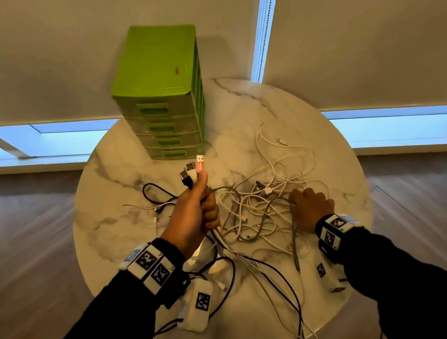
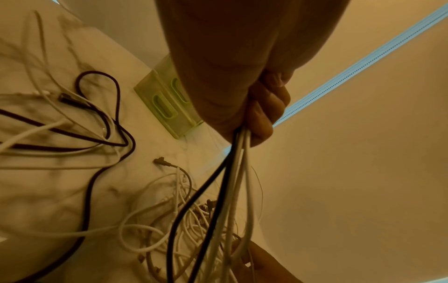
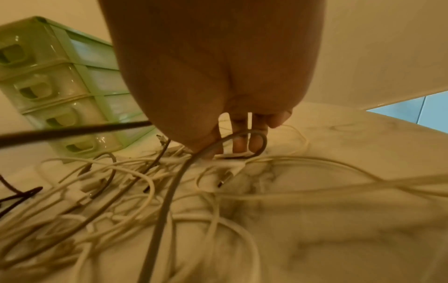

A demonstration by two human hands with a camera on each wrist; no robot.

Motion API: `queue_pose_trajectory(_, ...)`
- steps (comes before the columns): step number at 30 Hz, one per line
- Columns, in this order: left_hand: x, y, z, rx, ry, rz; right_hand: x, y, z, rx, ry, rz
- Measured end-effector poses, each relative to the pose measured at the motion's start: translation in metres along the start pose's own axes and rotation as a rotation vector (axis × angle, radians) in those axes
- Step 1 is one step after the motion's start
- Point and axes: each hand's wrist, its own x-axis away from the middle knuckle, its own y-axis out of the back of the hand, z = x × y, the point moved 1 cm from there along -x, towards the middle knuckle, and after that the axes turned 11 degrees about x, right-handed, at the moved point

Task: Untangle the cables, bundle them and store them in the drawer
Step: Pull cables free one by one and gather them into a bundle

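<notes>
My left hand (image 1: 204, 205) is raised above the round marble table (image 1: 299, 132) and grips a bunch of cables (image 2: 238, 162). Their USB plugs (image 1: 194, 170), one pink, one white, one black, stick up out of the fist. The held black and white strands hang down toward the near table edge. My right hand (image 1: 309, 205) rests on a tangle of white and grey cables (image 1: 256, 211) at the middle right. Its fingers (image 3: 240, 141) curl down into the tangle, and a grey cable (image 3: 257, 137) loops across them, pinched at the thumb. The green drawer unit (image 1: 160, 90) has all its drawers closed.
A dark cable (image 1: 160, 192) loops on the table left of my left hand, beside thin white leads. More strands trail over the near table edge (image 1: 302, 334). The drawer unit stands at the far side of the table, with blinds and windows behind it.
</notes>
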Motion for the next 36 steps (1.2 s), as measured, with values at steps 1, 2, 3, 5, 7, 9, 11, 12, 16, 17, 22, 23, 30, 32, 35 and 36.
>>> queue_pose_trajectory(1, -0.001, -0.003, 0.002, -0.013, 0.003, 0.008, 0.000, -0.001, 0.000, 0.028, 0.016, -0.006)
queue_pose_trajectory(2, -0.003, -0.006, 0.003, -0.028, 0.004, 0.013, -0.002, -0.002, 0.000, 0.056, 0.033, -0.010)
queue_pose_trajectory(3, -0.004, -0.007, 0.005, -0.041, 0.006, 0.015, -0.004, -0.002, 0.001, 0.073, 0.048, -0.011)
queue_pose_trajectory(5, -0.006, -0.008, 0.006, -0.056, 0.008, 0.017, -0.007, 0.001, 0.001, 0.066, 0.088, -0.002)
queue_pose_trajectory(7, -0.008, -0.009, 0.006, -0.069, 0.008, 0.020, -0.011, 0.008, 0.000, 0.033, 0.155, 0.003)
queue_pose_trajectory(9, -0.007, -0.009, 0.006, -0.085, 0.008, 0.018, -0.013, 0.017, -0.003, -0.050, 0.225, -0.007)
queue_pose_trajectory(11, -0.006, -0.007, 0.006, -0.089, 0.006, 0.013, -0.013, 0.030, -0.007, -0.208, 0.255, -0.027)
queue_pose_trajectory(12, -0.005, -0.006, 0.006, -0.089, 0.005, 0.013, -0.013, 0.039, -0.009, -0.300, 0.261, -0.059)
queue_pose_trajectory(16, -0.003, -0.002, 0.005, -0.088, -0.001, 0.025, -0.010, 0.075, -0.016, -0.554, 0.397, -0.235)
queue_pose_trajectory(17, -0.003, -0.001, 0.005, -0.082, -0.001, 0.031, -0.007, 0.083, -0.015, -0.587, 0.450, -0.251)
queue_pose_trajectory(22, 0.002, 0.003, 0.002, -0.077, -0.006, 0.044, 0.012, 0.086, 0.006, -0.476, 0.398, -0.065)
queue_pose_trajectory(23, 0.003, 0.003, 0.001, -0.078, -0.007, 0.045, 0.013, 0.079, 0.009, -0.459, 0.357, -0.016)
queue_pose_trajectory(30, 0.015, 0.010, -0.003, -0.085, 0.008, 0.033, 0.011, 0.026, 0.035, -0.480, 0.207, 0.146)
queue_pose_trajectory(32, 0.018, 0.012, -0.004, -0.081, 0.014, 0.029, 0.010, 0.023, 0.039, -0.588, 0.200, 0.154)
queue_pose_trajectory(35, 0.022, 0.015, -0.005, -0.089, 0.015, 0.044, 0.012, 0.024, 0.045, -1.037, 0.001, 0.236)
queue_pose_trajectory(36, 0.023, 0.015, -0.005, -0.091, 0.018, 0.048, 0.013, 0.025, 0.046, -1.143, -0.065, 0.260)
